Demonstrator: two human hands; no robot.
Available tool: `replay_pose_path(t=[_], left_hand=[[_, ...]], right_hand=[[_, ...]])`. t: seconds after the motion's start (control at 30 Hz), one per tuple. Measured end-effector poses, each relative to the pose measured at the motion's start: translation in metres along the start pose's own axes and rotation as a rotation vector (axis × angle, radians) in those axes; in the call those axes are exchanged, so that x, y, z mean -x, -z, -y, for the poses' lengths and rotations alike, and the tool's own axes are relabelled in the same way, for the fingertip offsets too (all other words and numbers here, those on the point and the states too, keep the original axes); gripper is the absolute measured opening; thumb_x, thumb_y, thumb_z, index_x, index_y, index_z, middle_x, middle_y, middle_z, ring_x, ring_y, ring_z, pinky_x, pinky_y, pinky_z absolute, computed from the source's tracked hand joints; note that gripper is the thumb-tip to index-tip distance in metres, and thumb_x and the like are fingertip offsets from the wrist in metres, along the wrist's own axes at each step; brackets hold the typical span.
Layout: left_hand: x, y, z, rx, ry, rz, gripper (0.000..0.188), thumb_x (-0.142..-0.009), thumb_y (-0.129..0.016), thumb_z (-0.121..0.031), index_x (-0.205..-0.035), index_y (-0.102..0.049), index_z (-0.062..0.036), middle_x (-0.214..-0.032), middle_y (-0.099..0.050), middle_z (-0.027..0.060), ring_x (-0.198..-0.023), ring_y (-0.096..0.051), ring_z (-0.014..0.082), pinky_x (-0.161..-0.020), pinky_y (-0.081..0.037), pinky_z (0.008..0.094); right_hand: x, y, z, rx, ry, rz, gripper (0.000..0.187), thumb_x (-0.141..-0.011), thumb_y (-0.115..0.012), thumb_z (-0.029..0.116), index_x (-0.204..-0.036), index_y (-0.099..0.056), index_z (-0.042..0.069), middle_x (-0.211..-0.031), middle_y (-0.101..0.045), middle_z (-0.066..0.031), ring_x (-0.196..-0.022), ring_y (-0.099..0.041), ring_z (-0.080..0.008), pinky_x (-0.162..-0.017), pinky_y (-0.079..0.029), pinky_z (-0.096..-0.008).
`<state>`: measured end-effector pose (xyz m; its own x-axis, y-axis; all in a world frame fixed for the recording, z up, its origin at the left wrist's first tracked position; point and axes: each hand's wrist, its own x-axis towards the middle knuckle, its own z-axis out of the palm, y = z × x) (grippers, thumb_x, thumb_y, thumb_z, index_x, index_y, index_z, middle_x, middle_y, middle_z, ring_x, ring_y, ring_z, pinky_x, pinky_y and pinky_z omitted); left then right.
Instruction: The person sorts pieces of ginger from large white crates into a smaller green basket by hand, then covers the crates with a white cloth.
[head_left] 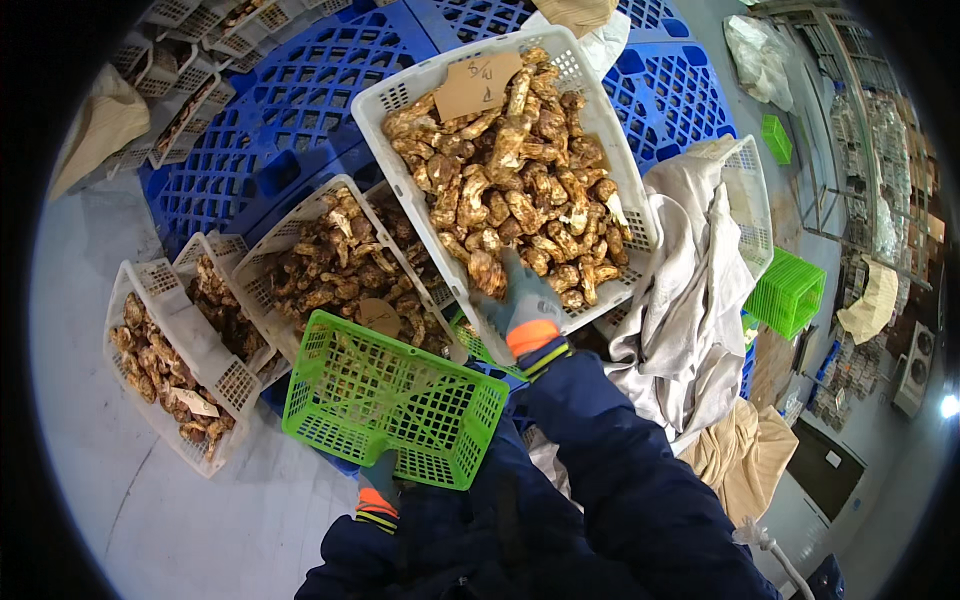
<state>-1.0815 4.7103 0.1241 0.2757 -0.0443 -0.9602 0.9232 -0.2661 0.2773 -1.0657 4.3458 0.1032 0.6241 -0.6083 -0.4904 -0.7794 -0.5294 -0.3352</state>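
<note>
My left hand (pixel 380 478), in a grey glove with an orange cuff, grips the near rim of a green plastic basket (pixel 400 390). The basket is tilted and holds no mushrooms. My right hand (pixel 527 298), gloved the same way, reaches over the near edge of a large white crate (pixel 400 215). Its fingers and thumb close around a brown mushroom (pixel 487 273) at that edge; the far fingers are partly hidden. Heaped in this crate are thick-stemmed brown-and-cream mushrooms (pixel 520 170), with a cardboard tag (pixel 477 86) lying on top.
Further white crates of mushrooms (pixel 335 250) stand to the left, one partly under the green basket. Blue plastic pallets (pixel 330 80) lie beneath and behind. Pale cloth (pixel 680 290) drapes a crate at the right, beside another green basket (pixel 788 292). Shelving (pixel 850 120) lines the right side.
</note>
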Motion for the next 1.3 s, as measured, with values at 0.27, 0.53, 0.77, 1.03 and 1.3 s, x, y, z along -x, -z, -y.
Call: replay_pose_path(t=[0.27, 0.53, 0.77, 1.03, 1.3], left_hand=[[-0.006, -0.012, -0.018, 0.001, -0.011, -0.039, 0.034, -0.08, -0.054, -0.011, -0.113, -0.052, -0.004, -0.093, -0.061, 0.0122, -0.069, -0.064, 0.0257, -0.049, -0.055, 0.0383], [-0.012, -0.01, -0.048, -0.098, -0.038, -0.078, 0.037, -0.082, -0.056, -0.019, -0.116, -0.052, -0.0069, -0.097, -0.061, 0.011, -0.075, -0.063, 0.0267, -0.056, -0.056, 0.0417], [-0.016, -0.022, -0.037, -0.141, -0.022, -0.039, 0.04, -0.082, -0.056, -0.021, -0.118, -0.051, -0.0059, -0.091, -0.062, 0.0103, -0.07, -0.063, 0.0233, -0.051, -0.054, 0.0365], [0.006, -0.023, -0.053, -0.139, -0.04, -0.094, 0.043, -0.082, -0.056, -0.022, -0.119, -0.051, -0.003, -0.086, -0.062, 0.0109, -0.062, -0.063, 0.022, -0.045, -0.052, 0.0329], [0.016, -0.036, -0.081, -0.229, -0.083, -0.061, 0.041, -0.082, -0.056, -0.025, -0.117, -0.051, -0.0035, -0.089, -0.063, 0.01, -0.066, -0.064, 0.0194, -0.049, -0.054, 0.0318]], right_hand=[[0.022, -0.002, -0.048, -0.252, -0.007, -0.138, 0.048, -0.08, -0.059, 0.035, -0.118, -0.056, 0.005, -0.098, -0.064, -0.02, -0.087, -0.062, -0.0367, -0.075, -0.049, -0.042], [-0.048, 0.027, -0.045, -0.31, 0.037, -0.373, 0.032, -0.082, -0.059, 0.021, -0.112, -0.059, 0.01, -0.102, -0.065, -0.0154, -0.09, -0.062, -0.0337, -0.08, -0.049, -0.0409], [-0.164, 0.049, -0.045, 0.445, 0.147, -0.463, 0.028, -0.077, -0.059, 0.01, -0.105, -0.059, 0.014, -0.103, -0.06, -0.0081, -0.095, -0.059, -0.0279, -0.077, -0.048, -0.0423], [-0.103, 0.062, -0.079, -0.853, -0.01, -0.003, 0.039, -0.076, -0.068, 0.019, -0.112, -0.06, 0.005, -0.09, -0.064, -0.0074, -0.084, -0.061, -0.0203, -0.076, -0.048, -0.0308], [-0.027, 0.033, -0.078, -2.065, 0.033, 0.453, 0.049, -0.085, -0.06, 0.018, -0.128, -0.044, 0.003, -0.111, -0.059, -0.0097, -0.105, -0.059, -0.0258, -0.083, -0.053, -0.0385]])
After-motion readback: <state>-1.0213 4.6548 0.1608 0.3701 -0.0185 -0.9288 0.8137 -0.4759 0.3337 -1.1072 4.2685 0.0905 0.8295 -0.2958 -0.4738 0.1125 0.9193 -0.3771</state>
